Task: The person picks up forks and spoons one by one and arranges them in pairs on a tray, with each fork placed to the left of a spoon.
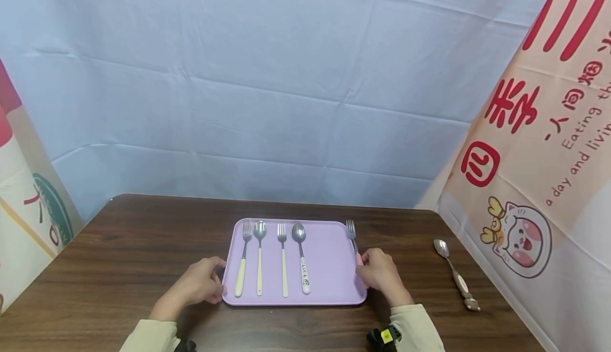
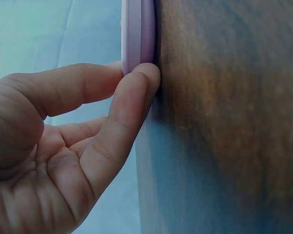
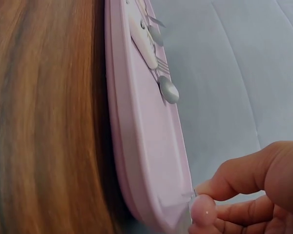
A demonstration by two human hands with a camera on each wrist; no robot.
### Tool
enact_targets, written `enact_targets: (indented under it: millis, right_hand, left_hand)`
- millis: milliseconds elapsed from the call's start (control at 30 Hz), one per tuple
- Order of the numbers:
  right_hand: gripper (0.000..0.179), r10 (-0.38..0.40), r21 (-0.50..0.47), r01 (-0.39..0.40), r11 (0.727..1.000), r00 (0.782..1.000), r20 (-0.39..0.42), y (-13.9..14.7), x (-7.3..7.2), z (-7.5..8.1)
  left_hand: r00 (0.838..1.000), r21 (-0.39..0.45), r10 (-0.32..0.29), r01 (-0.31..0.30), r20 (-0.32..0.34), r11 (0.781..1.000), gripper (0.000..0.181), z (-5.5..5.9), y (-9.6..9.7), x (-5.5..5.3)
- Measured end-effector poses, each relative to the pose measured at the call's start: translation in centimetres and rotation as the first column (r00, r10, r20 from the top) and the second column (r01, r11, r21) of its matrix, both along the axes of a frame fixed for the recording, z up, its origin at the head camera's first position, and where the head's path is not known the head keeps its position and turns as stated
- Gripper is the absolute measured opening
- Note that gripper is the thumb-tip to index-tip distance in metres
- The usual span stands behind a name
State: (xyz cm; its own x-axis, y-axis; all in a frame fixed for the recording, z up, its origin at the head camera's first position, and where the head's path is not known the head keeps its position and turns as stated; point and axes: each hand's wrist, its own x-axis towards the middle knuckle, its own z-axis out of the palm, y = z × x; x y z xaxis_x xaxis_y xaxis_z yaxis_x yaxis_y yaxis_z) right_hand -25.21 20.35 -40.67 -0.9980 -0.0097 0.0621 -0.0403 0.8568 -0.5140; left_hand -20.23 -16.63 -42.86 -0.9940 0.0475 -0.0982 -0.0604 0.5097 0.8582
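Note:
A light purple tray (image 1: 329, 267) lies on the table. On it, from left to right, are a fork with a cream handle (image 1: 241, 278), a spoon with a cream handle (image 1: 260, 272), a second cream-handled fork (image 1: 284, 272) and a spoon with a patterned white handle (image 1: 304, 272). My left hand (image 1: 202, 280) pinches the tray's left rim between thumb and fingers. At the right rim, my right hand (image 1: 380, 272) holds a fork with a pink handle (image 1: 351, 230), its tines pointing away from me. The pink handle's rounded end (image 3: 203, 210) shows between the fingers in the right wrist view.
Right of the tray, a spoon with a brown and white handle (image 1: 460, 283) lies on the dark wooden table (image 1: 143, 246). A pale blue cloth (image 1: 267, 103) hangs behind the table, and a printed cloth (image 1: 520, 193) hangs along the right side.

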Motion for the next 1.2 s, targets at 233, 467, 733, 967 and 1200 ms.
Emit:
enact_targets:
  millis: [233, 467, 733, 967, 1200]
  right_hand:
    - [0.006, 0.010, -0.010, -0.010, 1.000, 1.000, -0.014, -1.1, 0.0, -0.2]
    - [0.010, 0.027, -0.002, -0.027, 1.000, 0.999, -0.016, -2.4, 0.0, -0.5]
    - [0.010, 0.066, 0.019, -0.065, 0.998, 0.997, -0.035, -3.6, 0.1, -1.0]
    - [0.008, 0.095, 0.023, -0.094, 0.995, 0.995, -0.032, -4.8, 0.3, -1.0]
    - [0.007, 0.108, 0.029, -0.107, 0.994, 0.994, -0.027, -5.3, 0.4, -1.1]
  left_hand:
    - [1.000, 0.001, -0.010, 0.010, -0.006, 1.000, 0.049, -0.1, -0.1, 0.0]
    - [1.000, 0.001, -0.008, 0.008, -0.005, 1.000, 0.048, -0.2, -0.1, 0.0]
    - [1.000, -0.006, -0.006, 0.006, 0.005, 1.000, 0.049, -0.1, -0.2, 0.0]
    - [1.000, -0.006, 0.001, -0.001, -0.003, 1.000, 0.049, 0.0, -0.1, 0.1]
    - [1.000, 0.013, 0.000, 0.000, 0.006, 1.000, 0.050, 0.0, 0.0, 0.0]
